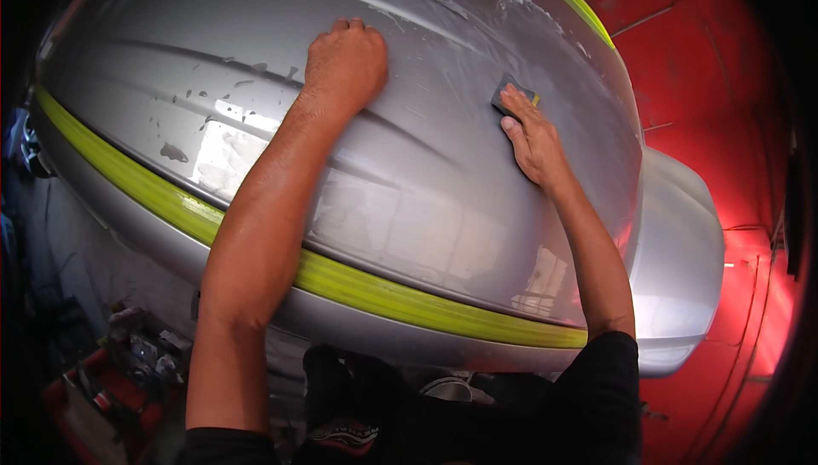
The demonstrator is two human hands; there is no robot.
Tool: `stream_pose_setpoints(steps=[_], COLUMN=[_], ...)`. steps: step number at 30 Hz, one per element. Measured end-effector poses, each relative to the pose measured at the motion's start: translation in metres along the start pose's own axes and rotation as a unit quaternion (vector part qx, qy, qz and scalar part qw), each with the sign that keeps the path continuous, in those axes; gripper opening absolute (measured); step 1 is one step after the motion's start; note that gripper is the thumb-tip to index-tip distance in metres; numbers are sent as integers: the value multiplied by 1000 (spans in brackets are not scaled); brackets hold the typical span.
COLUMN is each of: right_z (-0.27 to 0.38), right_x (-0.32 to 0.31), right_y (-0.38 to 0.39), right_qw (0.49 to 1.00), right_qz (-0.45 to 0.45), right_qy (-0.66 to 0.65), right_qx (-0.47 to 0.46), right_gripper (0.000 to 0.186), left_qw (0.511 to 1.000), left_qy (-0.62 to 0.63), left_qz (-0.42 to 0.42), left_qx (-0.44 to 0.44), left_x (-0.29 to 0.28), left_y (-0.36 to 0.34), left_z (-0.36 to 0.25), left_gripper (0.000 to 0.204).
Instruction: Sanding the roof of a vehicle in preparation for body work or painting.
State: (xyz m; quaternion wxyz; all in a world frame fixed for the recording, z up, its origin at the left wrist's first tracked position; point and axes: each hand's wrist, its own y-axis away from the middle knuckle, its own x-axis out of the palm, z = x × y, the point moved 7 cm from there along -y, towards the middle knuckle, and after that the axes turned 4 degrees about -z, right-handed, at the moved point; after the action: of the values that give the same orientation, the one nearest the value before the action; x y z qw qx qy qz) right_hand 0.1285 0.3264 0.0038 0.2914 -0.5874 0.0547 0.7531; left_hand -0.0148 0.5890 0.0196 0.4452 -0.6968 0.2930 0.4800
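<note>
A large silver car body panel [426, 209] fills the view, edged by yellow-green masking tape [341, 282]. My left hand [345, 64] rests knuckles-up on the upper part of the panel, fingers curled under, with nothing visible in it. My right hand [532, 137] presses a small dark sanding block [511, 92] flat against the panel to the right, fingers laid over it. The surface is wet, with water streaks and droplets around both hands.
A second silver body part [682, 269] sits at the right against a red floor [724, 56]. Tools and clutter [128, 363] lie at the lower left. My dark trousers show at the bottom.
</note>
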Motion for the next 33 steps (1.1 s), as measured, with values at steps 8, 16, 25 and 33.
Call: stream_pose_setpoints(steps=[8,16,25,33], right_z=[64,-13,68,-30], right_x=[35,-11,40,-30], right_y=[-92,-5,-96,24], right_qw=[994,1000,994,996], right_qz=[17,-17,35,-48], right_qy=[-8,-13,-5,-17], right_qx=[-103,-15,-105,78], right_gripper=[51,49,45,46], left_qw=[999,1000,999,999], left_qy=[-20,-13,-18,-23], left_qz=[36,24,35,-6], left_qx=[-10,-4,-1,26], left_x=[4,-8,-12,-22], left_y=[0,0,1,-3], left_z=[3,-5,-9,-21], left_gripper=[25,29,31,28])
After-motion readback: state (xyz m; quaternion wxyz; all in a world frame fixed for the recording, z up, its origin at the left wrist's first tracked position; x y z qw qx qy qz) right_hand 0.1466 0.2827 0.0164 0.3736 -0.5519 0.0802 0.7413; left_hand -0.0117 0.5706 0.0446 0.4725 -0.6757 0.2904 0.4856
